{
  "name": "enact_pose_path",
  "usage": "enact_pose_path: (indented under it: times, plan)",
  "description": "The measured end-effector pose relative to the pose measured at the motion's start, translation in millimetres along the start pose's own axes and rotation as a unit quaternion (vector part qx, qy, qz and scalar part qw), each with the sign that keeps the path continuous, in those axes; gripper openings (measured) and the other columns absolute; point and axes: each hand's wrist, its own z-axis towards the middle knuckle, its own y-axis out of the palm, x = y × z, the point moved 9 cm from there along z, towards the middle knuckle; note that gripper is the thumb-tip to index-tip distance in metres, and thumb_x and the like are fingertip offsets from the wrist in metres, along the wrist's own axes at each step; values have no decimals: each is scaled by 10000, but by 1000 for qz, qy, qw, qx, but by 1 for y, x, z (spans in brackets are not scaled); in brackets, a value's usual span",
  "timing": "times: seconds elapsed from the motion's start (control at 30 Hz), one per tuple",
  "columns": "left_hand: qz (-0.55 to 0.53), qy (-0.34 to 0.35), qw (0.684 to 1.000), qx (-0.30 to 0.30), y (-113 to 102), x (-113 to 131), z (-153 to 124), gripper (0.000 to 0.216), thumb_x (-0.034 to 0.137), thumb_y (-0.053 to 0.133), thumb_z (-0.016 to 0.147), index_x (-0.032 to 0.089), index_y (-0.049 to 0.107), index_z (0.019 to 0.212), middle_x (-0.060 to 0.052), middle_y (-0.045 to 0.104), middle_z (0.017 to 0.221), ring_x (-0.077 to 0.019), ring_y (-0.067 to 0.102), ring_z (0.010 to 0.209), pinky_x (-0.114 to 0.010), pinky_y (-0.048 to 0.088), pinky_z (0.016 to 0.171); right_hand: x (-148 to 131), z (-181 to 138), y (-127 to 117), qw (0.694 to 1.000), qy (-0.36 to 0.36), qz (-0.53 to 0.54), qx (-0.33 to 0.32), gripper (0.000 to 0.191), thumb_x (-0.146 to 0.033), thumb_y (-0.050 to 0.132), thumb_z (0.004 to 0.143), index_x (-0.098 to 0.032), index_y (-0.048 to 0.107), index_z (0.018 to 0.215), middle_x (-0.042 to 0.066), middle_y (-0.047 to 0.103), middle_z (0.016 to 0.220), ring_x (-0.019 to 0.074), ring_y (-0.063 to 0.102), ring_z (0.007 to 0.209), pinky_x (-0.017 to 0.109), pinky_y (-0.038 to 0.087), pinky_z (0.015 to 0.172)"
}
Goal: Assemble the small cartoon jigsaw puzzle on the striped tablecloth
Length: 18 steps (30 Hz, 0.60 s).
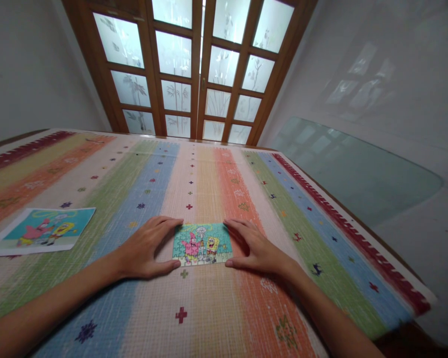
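Note:
A small jigsaw puzzle [202,243], its pieces joined into a rectangle, lies flat on the striped tablecloth [205,318]. It pictures a pink starfish, a pale green squid figure and a yellow sponge figure on teal. My left hand [149,248] holds its left end, thumb at the near corner and fingertips at the far corner. On the opposite end, my right hand [256,248] does the same, with thumb and fingers at the two right corners. Off to the left lies a printed paper sheet [41,231] showing the same cartoon scene.
Coloured stripes, crosses and snowflakes cover the cloth, which spreads across a wide table. Beyond the far edge stands a wooden door [197,69] with frosted panes. A pale wall [403,64] rises on the right, with a greenish glass-like panel [358,169] beside the table.

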Motion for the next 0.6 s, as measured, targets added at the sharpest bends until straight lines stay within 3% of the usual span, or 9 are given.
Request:
enact_pose_path:
  times: [0.3,0.47,0.6]
  plan:
    - [2,-9,1000,-7,5,-8,-2,824,597,698,834,224,392,1502,-166,567,1431,-369,559,1283,-553,446,1086,5,0,1,1000,0,3,15,939,-497,838,774,-246,392,1562,176,492,1520,363,420,1430,595,364,1175]
    - [-5,-14,1000,-22,9,-12,-3,910,639,686,845,229,312,1566,-182,508,1508,-376,527,1337,-558,421,1117,6,2,0,1000,5,14,27,950,-486,857,749,-257,405,1553,168,500,1500,359,448,1399,593,373,1166]
    - [0,-14,1000,13,6,-15,-5,901,669,701,815,235,351,1523,-183,504,1499,-382,535,1317,-550,451,1081,3,3,1,999,-2,16,28,937,-492,851,756,-239,414,1545,165,508,1497,353,446,1398,587,358,1180]
